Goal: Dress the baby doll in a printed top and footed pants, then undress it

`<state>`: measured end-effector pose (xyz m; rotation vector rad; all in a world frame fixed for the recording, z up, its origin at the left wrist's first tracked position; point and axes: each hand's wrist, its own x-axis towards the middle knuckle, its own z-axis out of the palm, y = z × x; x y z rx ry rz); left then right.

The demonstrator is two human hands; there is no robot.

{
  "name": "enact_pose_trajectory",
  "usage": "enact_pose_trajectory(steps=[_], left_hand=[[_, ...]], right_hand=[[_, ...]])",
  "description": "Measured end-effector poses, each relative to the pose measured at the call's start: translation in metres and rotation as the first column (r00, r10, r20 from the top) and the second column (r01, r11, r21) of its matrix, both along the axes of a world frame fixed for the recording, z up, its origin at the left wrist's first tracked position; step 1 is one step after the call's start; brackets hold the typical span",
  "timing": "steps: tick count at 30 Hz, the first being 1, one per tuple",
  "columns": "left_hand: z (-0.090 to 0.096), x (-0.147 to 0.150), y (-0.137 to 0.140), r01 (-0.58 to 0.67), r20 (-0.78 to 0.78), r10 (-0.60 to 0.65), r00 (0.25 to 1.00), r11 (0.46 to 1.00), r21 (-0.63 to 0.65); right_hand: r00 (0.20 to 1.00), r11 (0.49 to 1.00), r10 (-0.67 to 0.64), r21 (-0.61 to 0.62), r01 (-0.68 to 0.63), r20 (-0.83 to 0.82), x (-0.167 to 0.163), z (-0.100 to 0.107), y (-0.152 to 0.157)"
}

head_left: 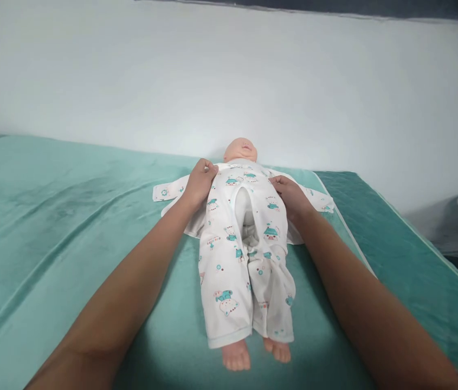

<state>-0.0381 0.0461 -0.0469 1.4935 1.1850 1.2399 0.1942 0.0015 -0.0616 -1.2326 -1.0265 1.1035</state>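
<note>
A baby doll [240,149] lies on its back, head at the far end and bare feet toward me. It wears white open-crotch baby pants [226,271] printed with small teal and pink pictures. Their top edge is pulled up close to the doll's neck. My left hand [201,181] pinches the pants' edge at the upper left. On the other side, the fingers of my right hand [290,197] are closed at the pants' edge, partly hidden by the hand. A matching long-sleeved shirt [171,189] shows beneath, its sleeves spread to both sides.
The doll rests on a light teal sheet [70,227] with a few creases. A darker teal cover [399,238] lies at the right, past the sheet's pale edging. A white wall [151,81] stands behind.
</note>
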Motion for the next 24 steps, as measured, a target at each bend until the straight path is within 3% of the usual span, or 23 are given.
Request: enact_pose_trajectory(steps=[4, 8, 13, 16, 20, 24], left_hand=[[0.003, -0.007, -0.007, 0.142, 0.043, -0.140, 0.989, 0.989, -0.051], [0.011, -0.013, -0.017, 0.265, -0.033, -0.267, 0.963, 0.962, -0.066], [0.015, -0.011, -0.015, 0.177, -0.232, -0.137, 0.963, 0.971, 0.159], [0.017, -0.008, -0.008, 0.174, -0.259, -0.124, 0.958, 0.968, 0.181], [0.022, -0.004, 0.005, 0.110, -0.289, -0.071, 0.955, 0.987, 0.120], [0.020, 0.003, 0.018, 0.013, -0.274, -0.007, 0.962, 1.000, 0.023]], right_hand=[[0.997, 0.998, -0.005, 0.071, -0.001, 0.083, -0.002, 0.001, -0.007], [0.965, 0.981, 0.067, 0.159, -0.110, 0.253, 0.002, 0.003, -0.007], [0.891, 0.889, -0.026, 0.417, -0.187, 0.454, 0.005, 0.004, 0.003], [0.850, 0.905, -0.064, 0.390, -0.171, 0.522, 0.004, 0.006, 0.009], [0.771, 0.949, -0.168, 0.313, -0.043, 0.614, 0.005, 0.006, 0.021], [0.805, 0.961, -0.225, 0.260, 0.091, 0.549, 0.005, 0.000, 0.033]])
